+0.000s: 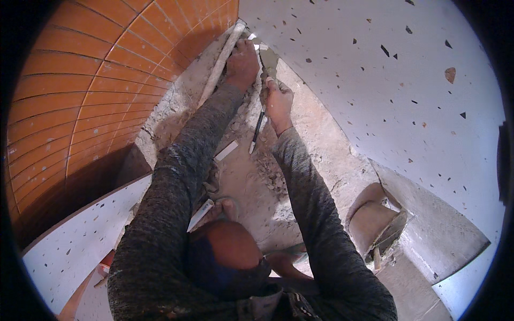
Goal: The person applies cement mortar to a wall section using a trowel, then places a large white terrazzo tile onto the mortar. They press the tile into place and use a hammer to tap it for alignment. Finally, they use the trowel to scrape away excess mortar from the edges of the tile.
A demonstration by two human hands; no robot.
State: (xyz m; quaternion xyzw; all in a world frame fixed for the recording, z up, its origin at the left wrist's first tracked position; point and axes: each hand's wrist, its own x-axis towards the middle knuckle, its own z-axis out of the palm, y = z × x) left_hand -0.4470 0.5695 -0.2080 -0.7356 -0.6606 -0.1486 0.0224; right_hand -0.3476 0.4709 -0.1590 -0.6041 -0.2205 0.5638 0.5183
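Observation:
At the narrow corner between the walls, my left hand (242,65) is closed, its fingers bent down by a small bright white piece (252,38). What those fingers hold is hidden. Just nearer and to the right, my right hand (280,106) pinches something small and pale at its fingertips, too small to name. Beside that hand, a black and white pen-like stick (257,130) points toward me over the rough floor. A dark, wet-looking strip of mortar (264,88) runs between the two hands. Along the left hand's outer side lies a long pale pipe (220,65).
Orange tiled wall (91,96) rises on the left, a speckled white terrazzo panel (385,80) on the right. Short white strips (226,151) lie on the dusty, rubble-strewn floor (235,176). A mortar-stained bucket (373,223) lies tilted at the lower right.

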